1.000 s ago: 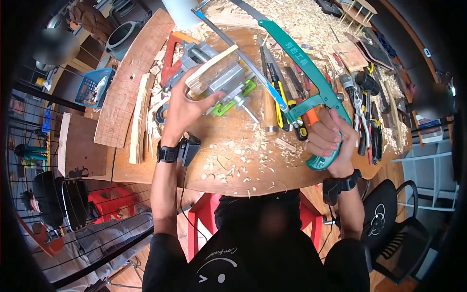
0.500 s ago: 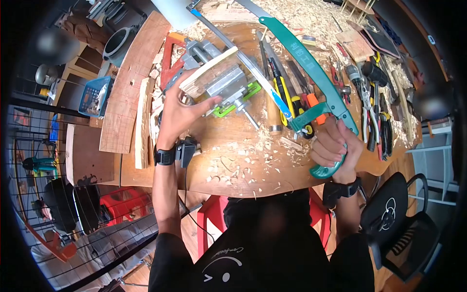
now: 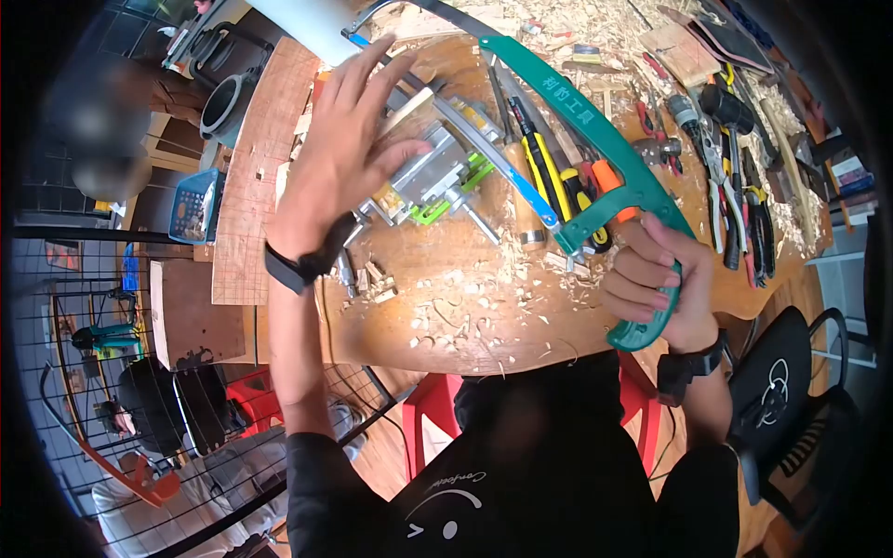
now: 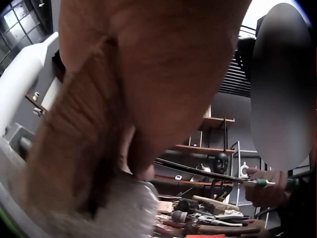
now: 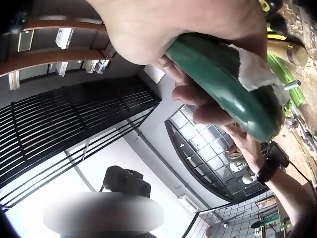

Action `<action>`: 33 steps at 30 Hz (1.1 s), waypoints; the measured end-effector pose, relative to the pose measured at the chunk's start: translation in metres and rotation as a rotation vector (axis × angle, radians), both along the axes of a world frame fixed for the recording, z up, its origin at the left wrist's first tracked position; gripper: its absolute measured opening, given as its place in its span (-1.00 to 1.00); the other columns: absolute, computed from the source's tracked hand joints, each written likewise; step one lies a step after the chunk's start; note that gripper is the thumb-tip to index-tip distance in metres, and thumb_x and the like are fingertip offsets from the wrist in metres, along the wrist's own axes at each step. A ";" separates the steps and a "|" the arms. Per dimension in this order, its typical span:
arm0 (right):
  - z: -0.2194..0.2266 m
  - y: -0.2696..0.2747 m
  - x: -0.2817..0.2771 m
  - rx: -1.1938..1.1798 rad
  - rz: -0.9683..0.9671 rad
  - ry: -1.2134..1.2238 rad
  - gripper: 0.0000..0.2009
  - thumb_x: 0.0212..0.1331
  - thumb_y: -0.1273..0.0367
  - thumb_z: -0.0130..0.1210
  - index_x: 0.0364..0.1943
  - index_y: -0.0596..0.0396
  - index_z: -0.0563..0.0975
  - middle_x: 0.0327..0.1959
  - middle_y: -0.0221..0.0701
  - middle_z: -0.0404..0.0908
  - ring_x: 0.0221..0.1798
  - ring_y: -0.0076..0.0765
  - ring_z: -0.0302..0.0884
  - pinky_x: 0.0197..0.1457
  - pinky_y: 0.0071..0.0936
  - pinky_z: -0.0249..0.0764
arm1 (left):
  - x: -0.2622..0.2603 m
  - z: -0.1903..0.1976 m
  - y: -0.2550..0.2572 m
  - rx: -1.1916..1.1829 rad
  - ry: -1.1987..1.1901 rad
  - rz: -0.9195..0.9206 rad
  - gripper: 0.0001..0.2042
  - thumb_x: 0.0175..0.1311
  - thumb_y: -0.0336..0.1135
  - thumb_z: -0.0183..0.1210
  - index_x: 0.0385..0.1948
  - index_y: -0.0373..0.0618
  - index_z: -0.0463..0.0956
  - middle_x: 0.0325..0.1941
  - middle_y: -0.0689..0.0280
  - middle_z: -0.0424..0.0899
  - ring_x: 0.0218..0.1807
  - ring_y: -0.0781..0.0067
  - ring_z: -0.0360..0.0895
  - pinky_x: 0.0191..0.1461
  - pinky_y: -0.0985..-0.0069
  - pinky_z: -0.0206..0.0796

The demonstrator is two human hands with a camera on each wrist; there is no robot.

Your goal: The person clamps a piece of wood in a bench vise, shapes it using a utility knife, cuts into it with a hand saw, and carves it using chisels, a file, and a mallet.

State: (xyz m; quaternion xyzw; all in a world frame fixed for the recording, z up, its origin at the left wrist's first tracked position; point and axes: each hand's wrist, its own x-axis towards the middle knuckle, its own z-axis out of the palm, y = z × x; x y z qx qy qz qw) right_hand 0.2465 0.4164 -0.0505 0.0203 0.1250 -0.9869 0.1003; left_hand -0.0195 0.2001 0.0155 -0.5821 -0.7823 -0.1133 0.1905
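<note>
My right hand (image 3: 665,279) grips the green handle of a hacksaw (image 3: 595,116), and the right wrist view shows the fingers curled round that handle (image 5: 223,84). The saw's blade (image 3: 507,167), blue near the handle, slants across a strip of wood (image 3: 409,112) at the grey metal vise (image 3: 433,167). My left hand (image 3: 339,158) reaches over the wood with fingers stretched toward the saw's far end, the thumb lying above the vise. Part of the wood is hidden beneath that hand. In the left wrist view, the wood (image 4: 74,129) stands close under the palm.
Yellow-black tools (image 3: 549,167) and a wooden-handled one lie right of the vise. Farther right are pliers (image 3: 721,205) and a black mallet (image 3: 726,110). Shavings (image 3: 474,316) litter the table. A wide board (image 3: 242,186) and a blue basket (image 3: 193,205) are at the left.
My left hand has left its hold round the wood's near end and moved forward, fingers now straightened over it. The right hand keeps its grip on the hacksaw. The head view has shifted slightly.
</note>
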 end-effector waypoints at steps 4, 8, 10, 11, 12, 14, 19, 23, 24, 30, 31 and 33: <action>0.002 0.008 0.011 -0.049 0.048 -0.065 -0.56 0.54 0.14 -0.23 -0.63 -0.17 0.21 -0.76 -0.74 0.07 -0.71 -0.69 0.03 -0.61 -0.64 0.07 | -0.014 0.002 0.005 -0.247 -0.041 -0.088 -0.15 0.01 0.06 0.42 0.35 -0.15 0.32 0.42 0.10 0.41 0.58 -0.08 0.06 0.60 -0.01 -0.13; -0.003 0.005 0.020 -0.082 0.042 -0.110 -0.56 0.53 0.13 -0.21 -0.62 -0.17 0.22 -0.76 -0.74 0.08 -0.70 -0.70 0.03 -0.60 -0.64 0.08 | -0.010 -0.001 0.005 -0.226 -0.156 -0.092 -0.09 -0.04 0.12 0.42 0.37 -0.17 0.29 0.43 0.07 0.38 0.60 -0.06 0.03 0.62 -0.04 -0.20; 0.001 0.010 0.019 -0.047 0.073 -0.122 -0.56 0.53 0.13 -0.21 -0.63 -0.17 0.21 -0.76 -0.74 0.08 -0.70 -0.71 0.03 -0.59 -0.64 0.09 | -0.011 -0.003 0.005 -0.231 -0.184 -0.098 -0.07 -0.05 0.13 0.43 0.37 -0.18 0.28 0.45 0.06 0.35 0.60 -0.06 0.02 0.62 -0.03 -0.21; 0.004 0.015 0.018 -0.018 0.079 -0.114 -0.56 0.54 0.13 -0.24 -0.63 -0.17 0.21 -0.75 -0.73 0.09 -0.71 -0.71 0.03 -0.60 -0.64 0.10 | -0.013 -0.003 0.004 -0.233 -0.208 -0.100 -0.06 -0.07 0.13 0.44 0.36 -0.20 0.27 0.46 0.04 0.33 0.60 -0.07 0.01 0.63 -0.02 -0.22; 0.006 0.018 0.016 -0.025 0.078 -0.111 -0.56 0.54 0.13 -0.24 -0.63 -0.17 0.21 -0.75 -0.73 0.09 -0.71 -0.71 0.03 -0.60 -0.64 0.10 | -0.014 -0.001 0.003 -0.240 -0.205 -0.100 -0.06 -0.07 0.13 0.44 0.36 -0.20 0.27 0.46 0.04 0.33 0.60 -0.07 0.01 0.63 -0.02 -0.22; 0.010 0.023 0.013 -0.019 0.079 -0.152 -0.55 0.56 0.14 -0.28 -0.63 -0.16 0.20 -0.75 -0.73 0.10 -0.72 -0.71 0.04 -0.61 -0.63 0.11 | -0.014 0.005 0.004 -0.310 -0.134 -0.125 -0.03 -0.11 0.15 0.45 0.34 -0.26 0.26 0.44 -0.02 0.31 0.57 -0.11 0.07 0.62 0.03 -0.17; 0.009 0.033 0.006 -0.055 0.106 -0.157 -0.55 0.57 0.16 -0.31 -0.62 -0.16 0.20 -0.76 -0.73 0.10 -0.71 -0.71 0.06 -0.61 -0.64 0.12 | -0.013 0.009 0.007 -0.317 -0.187 -0.161 0.00 -0.19 0.12 0.51 0.30 -0.33 0.27 0.35 -0.08 0.35 0.45 -0.15 0.23 0.59 0.02 -0.07; 0.004 0.025 0.008 -0.035 0.101 -0.132 -0.55 0.56 0.17 -0.27 -0.63 -0.16 0.21 -0.77 -0.74 0.08 -0.72 -0.72 0.01 -0.63 -0.63 0.08 | -0.008 0.005 0.013 -0.323 -0.176 -0.122 0.01 -0.27 -0.01 0.58 0.29 -0.33 0.26 0.32 -0.10 0.36 0.40 -0.17 0.28 0.59 0.03 -0.04; 0.002 0.024 0.006 -0.038 0.112 -0.122 -0.55 0.56 0.17 -0.27 -0.63 -0.16 0.21 -0.77 -0.74 0.08 -0.72 -0.72 0.01 -0.63 -0.63 0.08 | -0.008 0.007 0.010 -0.327 -0.154 -0.117 0.01 -0.26 -0.03 0.58 0.30 -0.33 0.26 0.33 -0.10 0.36 0.40 -0.18 0.28 0.59 0.04 -0.03; 0.007 0.038 0.003 0.013 0.140 -0.095 -0.54 0.54 0.09 -0.25 -0.64 -0.19 0.20 -0.77 -0.76 0.05 -0.72 -0.72 -0.01 -0.65 -0.63 0.04 | -0.009 0.007 0.011 -0.343 -0.170 -0.111 -0.05 -0.15 -0.06 0.54 0.31 -0.35 0.24 0.34 -0.15 0.32 0.44 -0.22 0.22 0.60 0.01 -0.05; 0.005 0.036 0.002 -0.044 0.163 -0.098 -0.55 0.54 0.11 -0.22 -0.64 -0.19 0.21 -0.76 -0.75 0.06 -0.72 -0.72 -0.01 -0.64 -0.63 0.04 | -0.009 0.008 0.012 -0.347 -0.182 -0.109 -0.05 -0.14 -0.07 0.53 0.31 -0.37 0.24 0.35 -0.17 0.31 0.45 -0.23 0.20 0.60 0.00 -0.07; -0.002 0.024 -0.007 -0.100 0.167 -0.046 -0.57 0.51 0.14 -0.14 -0.64 -0.20 0.22 -0.75 -0.74 0.06 -0.71 -0.71 -0.02 -0.61 -0.62 0.04 | -0.008 0.009 0.011 -0.342 -0.173 -0.122 -0.05 -0.13 -0.07 0.53 0.30 -0.38 0.24 0.35 -0.18 0.30 0.46 -0.24 0.19 0.61 -0.02 -0.09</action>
